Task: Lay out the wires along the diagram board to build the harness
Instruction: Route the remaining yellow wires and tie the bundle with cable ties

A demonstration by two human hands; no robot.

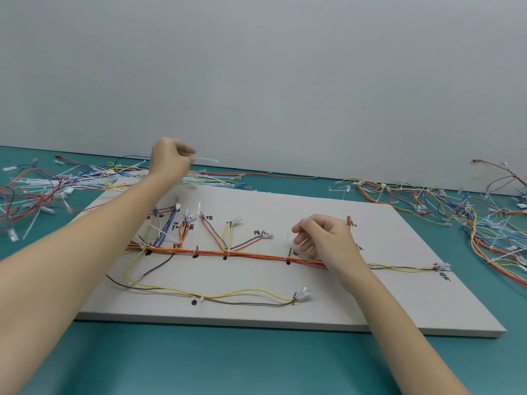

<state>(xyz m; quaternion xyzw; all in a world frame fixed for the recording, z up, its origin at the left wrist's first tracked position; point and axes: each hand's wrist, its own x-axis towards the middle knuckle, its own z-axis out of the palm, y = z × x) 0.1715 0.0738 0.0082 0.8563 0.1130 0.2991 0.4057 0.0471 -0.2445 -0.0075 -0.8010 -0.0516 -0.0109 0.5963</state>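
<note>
A pale diagram board [328, 315] lies on the teal table with a harness of red, orange and yellow wires [256, 254] running along its middle line, tied at several black marks. Branches fan upward to hand-written labels. A yellow and brown pair [242, 295] loops along the lower part. My left hand [169, 159] is raised above the board's far left corner and pinches a white cable tie [206, 160]. My right hand [325, 238] hovers over the trunk's right part, fingers curled, pinching something thin and pale that I cannot make out.
A heap of loose wires and white cable ties [42, 189] covers the table at the far left. Another tangle of wires [456, 212] spreads at the far right. A grey wall [285, 81] stands right behind the table. Bare teal table [228, 363] lies in front of the board.
</note>
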